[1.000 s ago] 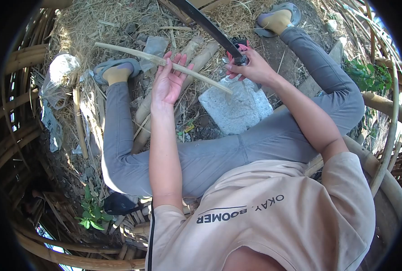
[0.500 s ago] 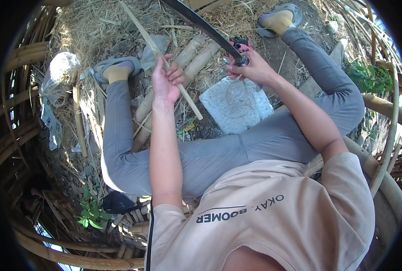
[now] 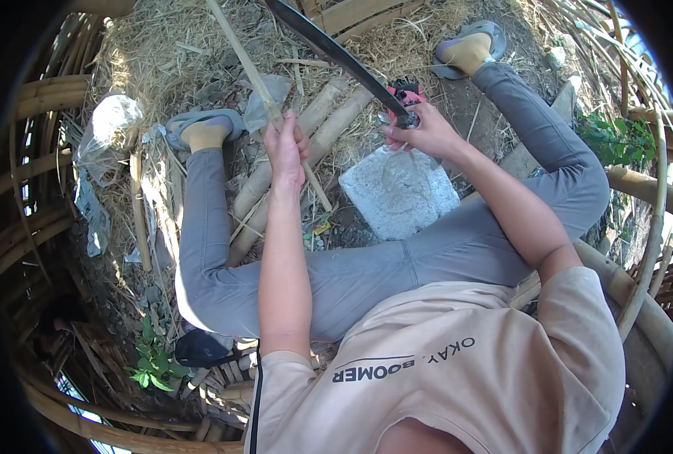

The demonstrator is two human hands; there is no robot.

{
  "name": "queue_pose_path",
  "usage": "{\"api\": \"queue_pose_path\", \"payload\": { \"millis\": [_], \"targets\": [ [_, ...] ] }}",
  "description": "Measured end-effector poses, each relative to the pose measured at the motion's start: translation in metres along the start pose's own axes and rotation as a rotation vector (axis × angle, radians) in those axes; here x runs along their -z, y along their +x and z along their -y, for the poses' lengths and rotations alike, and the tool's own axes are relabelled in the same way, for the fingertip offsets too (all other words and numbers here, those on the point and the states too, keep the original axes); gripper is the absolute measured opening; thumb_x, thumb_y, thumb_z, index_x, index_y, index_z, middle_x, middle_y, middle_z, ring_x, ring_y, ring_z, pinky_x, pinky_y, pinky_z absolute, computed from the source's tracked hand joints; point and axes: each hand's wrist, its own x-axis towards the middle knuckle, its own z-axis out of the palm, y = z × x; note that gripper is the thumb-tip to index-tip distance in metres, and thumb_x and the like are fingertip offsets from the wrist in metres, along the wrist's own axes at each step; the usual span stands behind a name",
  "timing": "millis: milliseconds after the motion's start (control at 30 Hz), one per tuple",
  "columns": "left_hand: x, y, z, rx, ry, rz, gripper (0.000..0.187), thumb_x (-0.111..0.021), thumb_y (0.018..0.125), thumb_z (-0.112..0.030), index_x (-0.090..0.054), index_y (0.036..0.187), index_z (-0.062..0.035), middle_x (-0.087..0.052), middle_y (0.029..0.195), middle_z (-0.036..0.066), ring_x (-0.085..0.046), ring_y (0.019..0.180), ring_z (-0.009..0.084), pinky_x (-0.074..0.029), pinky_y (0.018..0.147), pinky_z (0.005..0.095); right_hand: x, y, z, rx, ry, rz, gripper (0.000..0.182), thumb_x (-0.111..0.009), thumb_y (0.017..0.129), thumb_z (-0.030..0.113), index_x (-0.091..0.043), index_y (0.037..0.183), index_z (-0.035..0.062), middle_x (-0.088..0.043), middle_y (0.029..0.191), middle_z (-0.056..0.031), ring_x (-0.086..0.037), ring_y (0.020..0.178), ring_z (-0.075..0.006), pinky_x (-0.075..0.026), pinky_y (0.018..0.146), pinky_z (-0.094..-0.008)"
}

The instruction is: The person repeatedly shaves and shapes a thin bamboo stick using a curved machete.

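My left hand (image 3: 285, 150) is closed round a long, thin bamboo strip (image 3: 247, 62), thumb laid along it. The strip slants from the top edge of the view down to just above my lap. In my right hand (image 3: 432, 135) is a machete (image 3: 342, 59), its long dark blade pointing up and left, away from my body. Its handle is mostly hidden by my fingers. A pink and black object (image 3: 407, 94) shows beside that hand; I cannot make out what it is. Below my right hand, a pale stone block (image 3: 402, 195) lies on the ground between my legs.
Two bamboo poles (image 3: 327, 125) lie across the ground left of the block. Dry straw (image 3: 177, 60) covers the soil ahead. A clear plastic bag (image 3: 111, 135) sits at left. Curved bamboo framing (image 3: 658, 204) surrounds me, with green plants (image 3: 153, 363) at lower left.
My left hand has turned and its fingers, loosely curled before, now wrap the bamboo strip. The strip has shifted slightly. My right hand and the machete stay nearly in place.
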Motion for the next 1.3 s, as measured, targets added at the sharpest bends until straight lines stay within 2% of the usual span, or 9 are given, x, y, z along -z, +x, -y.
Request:
{"api": "queue_pose_path", "payload": {
  "millis": [200,367,533,667,733,967,1133,1233,1300],
  "targets": [
    [0.007,0.011,0.015,-0.271,0.358,-0.038,0.018,-0.064,0.101,-0.024,-0.052,0.095,-0.0119,-0.040,0.062,-0.008,-0.035,0.046,0.0033,-0.023,0.041,0.0235,-0.003,0.002,-0.004,0.027,-0.004,-0.091,0.033,-0.073,0.093,0.030,-0.070,0.095,-0.0026,-0.072,0.074,-0.0084,-0.072,0.067,-0.0127,-0.056,0.060,-0.0284],
    [0.006,0.009,0.018,-0.317,0.494,-0.053,0.025,-0.064,0.099,-0.024,-0.063,0.094,0.0010,-0.061,0.079,0.003,-0.052,0.077,0.0116,-0.044,0.073,0.0316,0.000,0.003,-0.001,0.071,-0.113,-0.234,0.043,-0.075,0.089,0.041,-0.070,0.091,-0.0017,-0.065,0.059,-0.0066,-0.069,0.059,-0.0129,-0.054,0.057,-0.0297],
    [0.002,0.003,0.013,-0.346,0.584,-0.041,0.025,-0.063,0.099,-0.023,-0.062,0.094,0.0017,-0.060,0.078,0.003,-0.051,0.071,0.0115,-0.044,0.067,0.0319,0.005,0.006,-0.005,0.121,-0.186,-0.323,0.037,-0.075,0.087,0.039,-0.073,0.089,0.0022,-0.063,0.057,-0.0055,-0.064,0.054,-0.0153,-0.054,0.070,-0.0331],
    [-0.007,-0.003,0.006,-0.476,0.638,-0.080,0.024,-0.062,0.099,-0.021,-0.061,0.095,0.0029,-0.059,0.075,0.004,-0.052,0.069,0.0114,-0.045,0.064,0.0314,0.004,0.000,0.005,0.096,-0.129,-0.348,0.032,-0.075,0.088,0.037,-0.074,0.091,0.0051,-0.062,0.054,-0.0043,-0.061,0.052,-0.0142,-0.052,0.079,-0.0343],
    [-0.013,-0.010,0.001,-0.511,0.632,-0.103,0.024,-0.062,0.098,-0.021,-0.060,0.096,0.0034,-0.060,0.073,0.005,-0.054,0.069,0.0114,-0.046,0.064,0.0310,0.005,0.000,0.006,0.111,-0.136,-0.356,0.033,-0.075,0.088,0.038,-0.074,0.092,0.0045,-0.062,0.055,-0.0043,-0.061,0.053,-0.0128,-0.052,0.073,-0.0338],
    [-0.015,-0.009,0.008,-0.498,0.852,-0.091,0.028,-0.064,0.096,-0.022,-0.063,0.096,0.0057,-0.068,0.079,0.019,-0.067,0.068,0.0246,-0.051,0.066,0.0377,0.004,-0.003,0.013,0.063,0.007,-0.374,0.030,-0.075,0.089,0.034,-0.074,0.093,0.0044,-0.066,0.062,-0.0017,-0.060,0.055,-0.0069,-0.046,0.055,-0.0261],
    [-0.014,-0.010,0.006,-0.420,0.876,-0.063,0.035,-0.064,0.097,-0.028,-0.063,0.096,0.0069,-0.068,0.076,0.020,-0.067,0.069,0.0282,-0.051,0.069,0.0427,0.006,-0.001,0.011,0.056,0.015,-0.388,0.030,-0.076,0.089,0.032,-0.074,0.093,0.0031,-0.067,0.063,-0.0012,-0.061,0.056,-0.0068,-0.045,0.054,-0.0261],
    [-0.010,0.001,0.015,-0.570,0.785,0.023,0.038,-0.062,0.100,-0.033,-0.061,0.103,0.0049,-0.063,0.068,0.012,-0.059,0.059,0.0190,-0.046,0.057,0.0363,0.006,0.000,0.005,0.063,-0.014,-0.400,0.031,-0.076,0.089,0.033,-0.075,0.095,0.0021,-0.066,0.061,-0.0020,-0.060,0.054,-0.0076,-0.046,0.055,-0.0274],
    [-0.011,-0.004,0.014,-0.280,0.556,0.146,0.033,-0.057,0.104,-0.037,-0.057,0.102,-0.0033,-0.049,0.066,0.000,-0.045,0.055,0.0091,-0.035,0.051,0.0270,0.006,0.000,0.005,0.084,-0.052,-0.408,0.032,-0.075,0.089,0.033,-0.075,0.096,0.0014,-0.066,0.060,-0.0031,-0.060,0.053,-0.0089,-0.046,0.055,-0.0285]
  ]
}}
